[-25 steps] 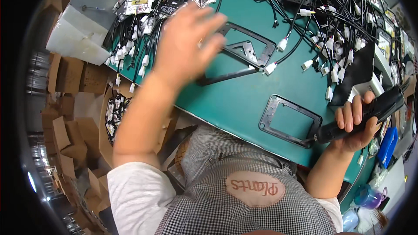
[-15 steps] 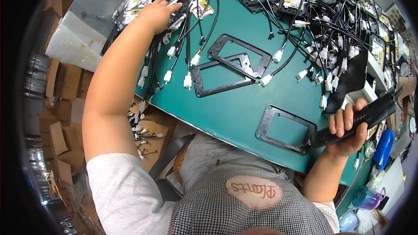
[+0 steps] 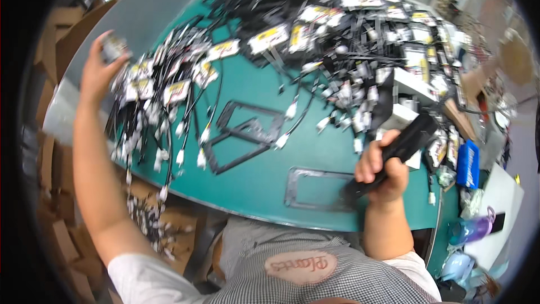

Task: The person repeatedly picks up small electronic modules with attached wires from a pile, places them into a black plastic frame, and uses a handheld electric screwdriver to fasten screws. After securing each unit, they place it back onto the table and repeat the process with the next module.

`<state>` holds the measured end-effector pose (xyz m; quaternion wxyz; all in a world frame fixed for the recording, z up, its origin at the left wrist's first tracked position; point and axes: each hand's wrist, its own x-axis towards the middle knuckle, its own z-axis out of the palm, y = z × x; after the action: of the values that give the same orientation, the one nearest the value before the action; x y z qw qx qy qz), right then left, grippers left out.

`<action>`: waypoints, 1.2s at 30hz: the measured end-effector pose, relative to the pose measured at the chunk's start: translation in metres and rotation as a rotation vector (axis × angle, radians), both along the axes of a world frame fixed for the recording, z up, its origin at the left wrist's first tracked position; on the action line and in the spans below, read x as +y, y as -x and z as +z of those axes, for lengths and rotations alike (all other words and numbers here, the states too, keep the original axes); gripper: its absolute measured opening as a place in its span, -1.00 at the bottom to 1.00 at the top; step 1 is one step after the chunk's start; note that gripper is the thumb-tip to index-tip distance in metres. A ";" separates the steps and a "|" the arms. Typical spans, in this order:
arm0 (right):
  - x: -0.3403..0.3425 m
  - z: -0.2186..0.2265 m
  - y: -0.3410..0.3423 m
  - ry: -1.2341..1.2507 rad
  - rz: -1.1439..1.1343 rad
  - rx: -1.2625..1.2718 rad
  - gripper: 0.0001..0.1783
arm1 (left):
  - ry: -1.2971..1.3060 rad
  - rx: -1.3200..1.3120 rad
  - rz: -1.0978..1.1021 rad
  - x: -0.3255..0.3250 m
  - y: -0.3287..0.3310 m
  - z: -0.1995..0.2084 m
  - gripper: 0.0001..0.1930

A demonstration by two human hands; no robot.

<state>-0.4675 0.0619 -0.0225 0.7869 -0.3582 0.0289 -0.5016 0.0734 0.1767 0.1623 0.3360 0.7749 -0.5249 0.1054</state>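
Note:
My left hand is raised at the far left, beside the table's grey side wall. Its thumb and fingers close round a small greyish piece, too smeared by motion to name. My right hand grips a black electric screwdriver, tilted with its tip down to the left. That tip is over the right end of a black rectangular frame lying flat near the table's front edge. Two more black frames overlap farther left on the green table.
Labelled modules with black cables and white connectors heap along the back and right. A second bunch of cabled modules lies at the left. A white box, a blue object and a purple bottle stand right.
My left hand has left the cabled modules and moved outward left, now with a small greyish piece in it. The view has shifted; my right hand still holds the screwdriver over the near frame.

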 end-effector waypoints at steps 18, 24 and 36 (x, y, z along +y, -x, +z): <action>-0.001 0.015 0.008 -0.014 0.078 -0.211 -0.57 | 0.182 0.336 -0.445 0.097 0.176 0.067 0.00; 0.007 0.022 0.036 0.134 -0.066 -0.122 -0.53 | -0.142 0.697 -0.713 0.017 0.268 -0.102 -0.30; 0.013 0.021 0.078 0.281 -0.219 -0.061 -0.49 | -0.219 -0.295 -0.817 0.001 0.333 -0.181 -0.44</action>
<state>-0.5457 0.0748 -0.0019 0.6702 -0.4440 -0.0264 -0.5941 -0.2600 0.1777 -0.0185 0.1876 0.5115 -0.8384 0.0174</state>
